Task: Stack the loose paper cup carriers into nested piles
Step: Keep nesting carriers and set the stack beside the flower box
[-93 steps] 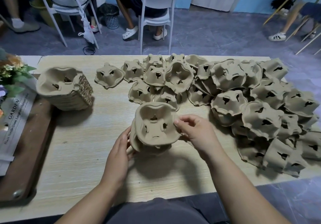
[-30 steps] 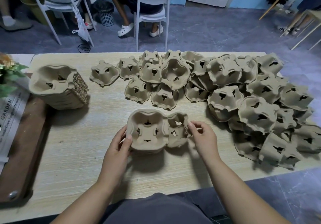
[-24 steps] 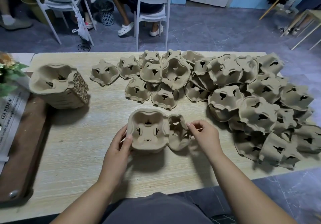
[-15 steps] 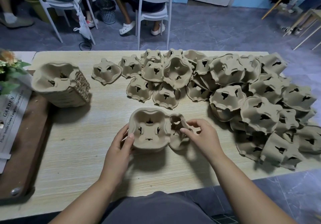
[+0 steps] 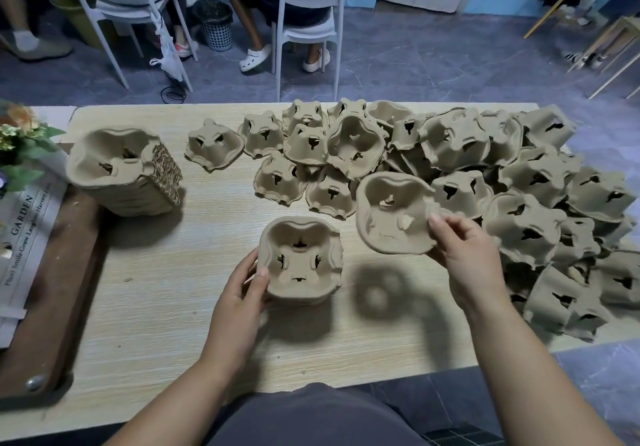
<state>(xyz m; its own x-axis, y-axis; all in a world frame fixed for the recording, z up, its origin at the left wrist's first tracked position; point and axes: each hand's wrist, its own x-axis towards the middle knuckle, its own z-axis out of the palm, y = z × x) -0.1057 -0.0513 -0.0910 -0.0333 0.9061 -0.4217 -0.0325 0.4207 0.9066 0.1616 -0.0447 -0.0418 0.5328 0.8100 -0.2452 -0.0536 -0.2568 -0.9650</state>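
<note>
Pale wood table (image 5: 166, 272), plenty of bare room at 7 o'clock, left hand (image 5: 239, 293) gripping the nested pile (image 5: 301, 262) dead centre, right hand (image 5: 467, 258) pinching a loose carrier (image 5: 391, 217) tilted at 2, so could jam crooked going in or knock the heap (image 5: 540, 203) at 3 off the near edge.

A short nested pile (image 5: 301, 262) of brown pulp sits cavity-up near centre, one carrier (image 5: 391, 217) tilts raised just right, a taller pile (image 5: 121, 172) stands far left, loose carriers (image 5: 519, 186) heaped right.
</note>
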